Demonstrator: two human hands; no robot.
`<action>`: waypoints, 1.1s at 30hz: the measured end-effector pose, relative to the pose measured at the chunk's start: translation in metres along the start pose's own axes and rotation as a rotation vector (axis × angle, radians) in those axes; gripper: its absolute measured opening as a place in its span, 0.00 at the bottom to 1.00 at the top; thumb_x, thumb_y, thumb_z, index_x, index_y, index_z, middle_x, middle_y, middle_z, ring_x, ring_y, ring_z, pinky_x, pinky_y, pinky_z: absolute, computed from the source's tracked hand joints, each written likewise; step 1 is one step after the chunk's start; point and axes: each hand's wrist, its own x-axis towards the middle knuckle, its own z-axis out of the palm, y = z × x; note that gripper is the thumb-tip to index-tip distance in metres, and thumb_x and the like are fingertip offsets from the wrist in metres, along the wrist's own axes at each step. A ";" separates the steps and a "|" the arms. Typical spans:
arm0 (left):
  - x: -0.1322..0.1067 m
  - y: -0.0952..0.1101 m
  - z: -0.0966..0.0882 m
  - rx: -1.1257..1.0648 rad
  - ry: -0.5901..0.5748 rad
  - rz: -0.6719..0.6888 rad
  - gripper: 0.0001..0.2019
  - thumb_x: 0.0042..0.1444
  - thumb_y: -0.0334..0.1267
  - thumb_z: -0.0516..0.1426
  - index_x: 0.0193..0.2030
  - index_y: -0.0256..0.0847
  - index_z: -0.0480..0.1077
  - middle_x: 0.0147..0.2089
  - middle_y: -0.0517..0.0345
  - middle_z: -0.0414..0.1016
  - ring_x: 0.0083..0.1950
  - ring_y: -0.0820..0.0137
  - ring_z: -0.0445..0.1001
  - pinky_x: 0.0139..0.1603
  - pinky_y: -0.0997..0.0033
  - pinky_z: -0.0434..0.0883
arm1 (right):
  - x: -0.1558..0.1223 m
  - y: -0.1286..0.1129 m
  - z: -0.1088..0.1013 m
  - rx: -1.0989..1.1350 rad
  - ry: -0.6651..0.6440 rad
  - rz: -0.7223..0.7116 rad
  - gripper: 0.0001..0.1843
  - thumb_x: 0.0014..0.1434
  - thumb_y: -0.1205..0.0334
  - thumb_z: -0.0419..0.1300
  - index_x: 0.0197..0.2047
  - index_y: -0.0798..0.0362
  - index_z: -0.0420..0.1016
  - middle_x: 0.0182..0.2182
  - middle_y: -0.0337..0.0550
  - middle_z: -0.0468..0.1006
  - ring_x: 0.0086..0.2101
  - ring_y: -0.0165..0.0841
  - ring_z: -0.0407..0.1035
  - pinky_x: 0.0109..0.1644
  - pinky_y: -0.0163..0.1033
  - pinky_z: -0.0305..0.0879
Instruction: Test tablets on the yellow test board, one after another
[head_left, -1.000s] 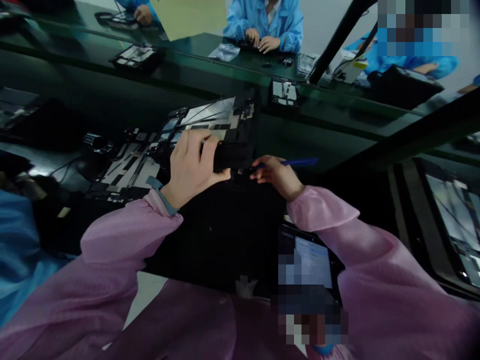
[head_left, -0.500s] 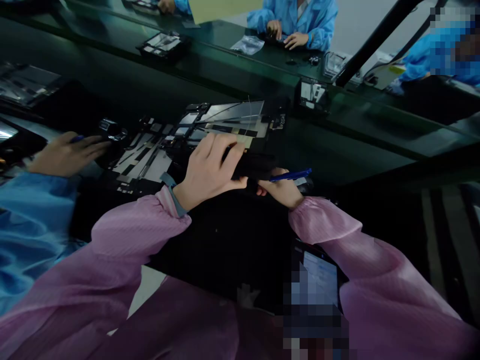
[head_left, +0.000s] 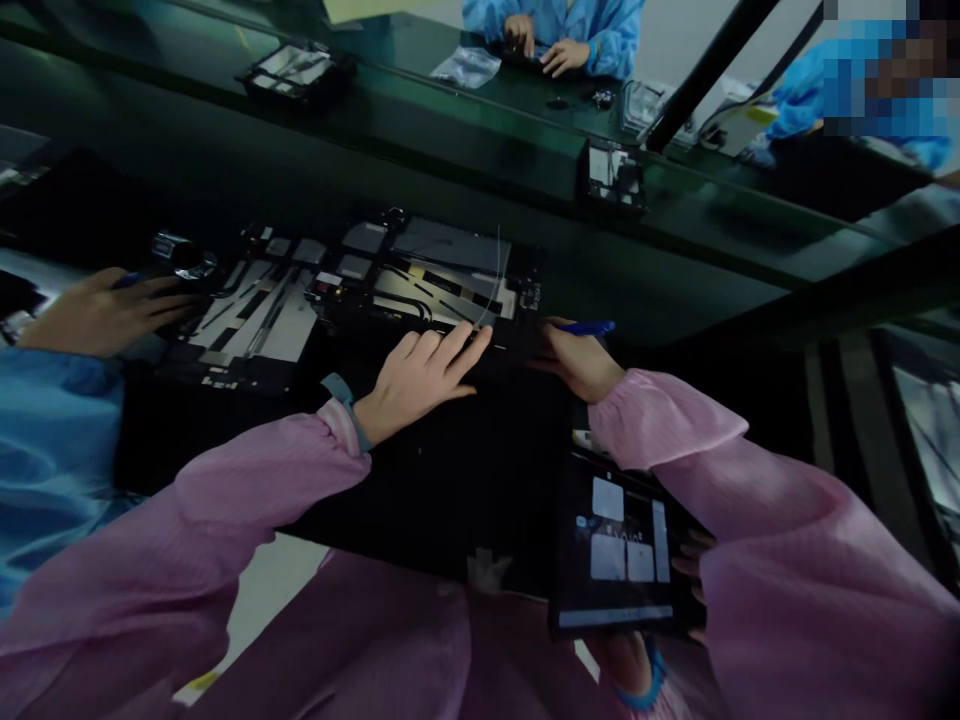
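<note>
My left hand [head_left: 424, 375] lies with fingers stretched out along the near edge of an opened tablet-like device [head_left: 454, 250], its fingertips touching a dark part [head_left: 514, 340] there. The thumb stands apart from the fingers. At the right end of that dark part is my right hand [head_left: 589, 365], curled, with a blue pen-shaped tool [head_left: 589, 327] held in it and pointing right. Its fingertips are partly hidden; whether they also grip the dark part I cannot tell. A thin, pale, curved strand [head_left: 498, 270] rises over the device.
Left of it lies a second opened device [head_left: 259, 315], near a co-worker's hand [head_left: 112, 312]. Another person's hand [head_left: 630, 660] holds a lit tablet [head_left: 619, 540] below my right forearm. Across a raised green ledge [head_left: 450, 130], people in blue work; devices [head_left: 615, 175] sit on it.
The dark part has come down to the device's near edge. My left hand has lowered and its fingers have straightened. The lit tablet has come further into view at lower right.
</note>
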 end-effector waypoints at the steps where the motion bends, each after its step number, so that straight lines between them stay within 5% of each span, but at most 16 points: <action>1: -0.001 0.002 0.002 -0.005 -0.011 -0.011 0.38 0.56 0.46 0.61 0.70 0.39 0.52 0.58 0.37 0.70 0.40 0.57 0.70 0.37 0.59 0.65 | -0.001 -0.001 0.003 0.012 0.025 0.017 0.08 0.56 0.71 0.53 0.32 0.48 0.69 0.31 0.39 0.77 0.33 0.31 0.74 0.36 0.37 0.75; 5: 0.002 0.001 0.008 -0.034 -0.002 -0.044 0.38 0.55 0.45 0.61 0.70 0.41 0.52 0.60 0.35 0.68 0.42 0.54 0.72 0.39 0.57 0.66 | 0.003 -0.005 0.007 0.045 0.108 0.053 0.07 0.57 0.69 0.54 0.31 0.48 0.65 0.28 0.38 0.76 0.31 0.32 0.74 0.37 0.40 0.73; 9: 0.014 -0.013 0.000 -0.048 0.091 -0.100 0.39 0.52 0.50 0.62 0.68 0.38 0.54 0.60 0.32 0.66 0.48 0.47 0.72 0.43 0.53 0.67 | 0.007 -0.007 -0.001 0.092 0.039 0.006 0.08 0.60 0.59 0.54 0.29 0.49 0.66 0.24 0.40 0.74 0.29 0.33 0.74 0.33 0.38 0.71; 13: 0.030 -0.027 -0.016 -0.076 0.183 -0.218 0.39 0.52 0.52 0.61 0.67 0.38 0.54 0.61 0.33 0.64 0.56 0.41 0.67 0.50 0.46 0.65 | 0.005 -0.001 -0.006 0.004 -0.138 -0.156 0.08 0.57 0.59 0.59 0.28 0.51 0.68 0.17 0.36 0.68 0.25 0.32 0.74 0.27 0.33 0.68; 18: 0.039 -0.032 -0.022 -0.173 0.187 -0.293 0.35 0.54 0.51 0.59 0.66 0.46 0.54 0.62 0.39 0.62 0.62 0.42 0.63 0.55 0.44 0.64 | 0.011 0.007 0.003 -0.294 -0.391 -0.377 0.09 0.52 0.60 0.66 0.30 0.53 0.70 0.20 0.37 0.75 0.24 0.29 0.72 0.27 0.32 0.68; 33: 0.037 -0.027 -0.010 -0.151 0.141 -0.317 0.34 0.54 0.58 0.56 0.65 0.47 0.58 0.62 0.43 0.63 0.57 0.43 0.68 0.50 0.48 0.67 | 0.021 0.010 0.004 -0.446 -0.317 -0.483 0.12 0.51 0.54 0.66 0.25 0.51 0.72 0.19 0.39 0.77 0.22 0.31 0.71 0.27 0.35 0.69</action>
